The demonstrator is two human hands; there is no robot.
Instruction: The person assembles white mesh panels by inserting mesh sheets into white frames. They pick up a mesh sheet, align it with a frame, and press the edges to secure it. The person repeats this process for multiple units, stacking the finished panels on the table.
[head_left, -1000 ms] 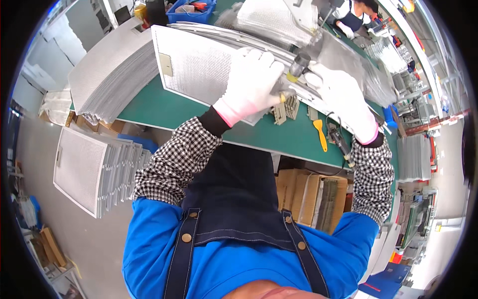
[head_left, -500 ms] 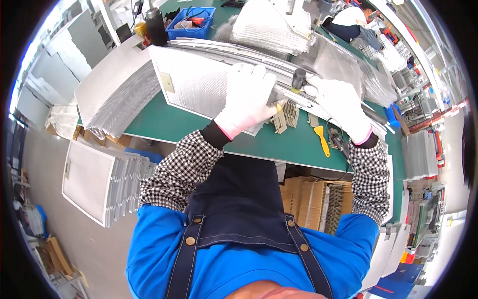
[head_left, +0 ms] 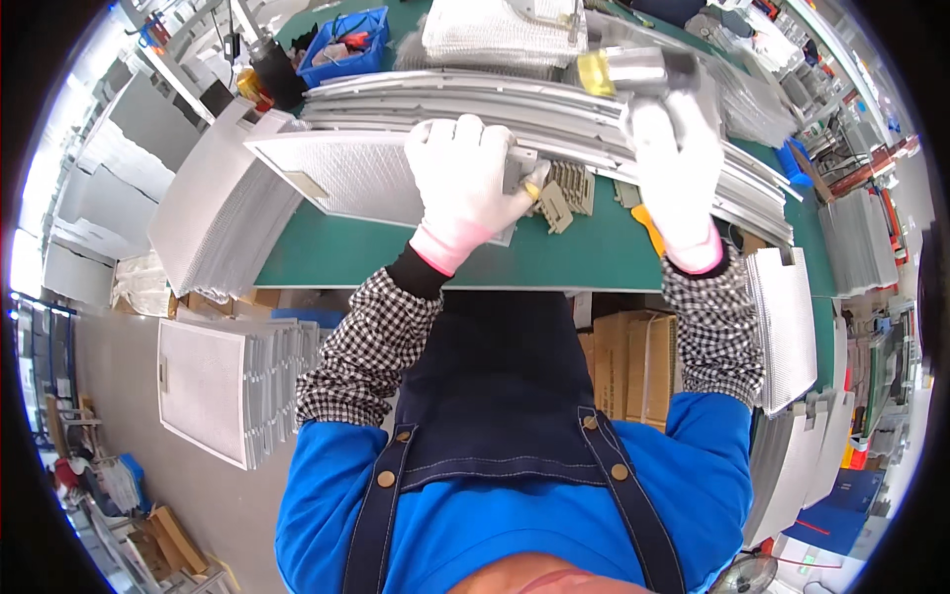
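Observation:
My left hand (head_left: 460, 183), in a white glove, is wrapped over the right end of a silver-framed mesh panel (head_left: 346, 173). The panel stands tilted on the green bench, and its end under my fingers is partly hidden. My right hand (head_left: 678, 168), also gloved, is closed on a mallet, its head (head_left: 633, 71) raised above the metal rails. That head, smeared by motion, has a yellow face on the left and a dark one on the right. Beige clip-like brackets (head_left: 559, 198) lie right beside my left thumb. A yellow-handled tool (head_left: 648, 226) shows partly behind my right wrist.
Long metal rails (head_left: 445, 94) lie across the bench behind the panel. Stacked mesh panels (head_left: 223, 203) stand at left, more (head_left: 203, 386) below them. A blue bin (head_left: 346, 45) sits at the back left. Wrapped sheets (head_left: 500, 35) are piled behind; cardboard boxes (head_left: 623, 361) are under the bench.
My right hand has lifted the mallet up and away from the panel's end. My left hand still grips the panel, which now leans flatter. The whole view has shifted slightly.

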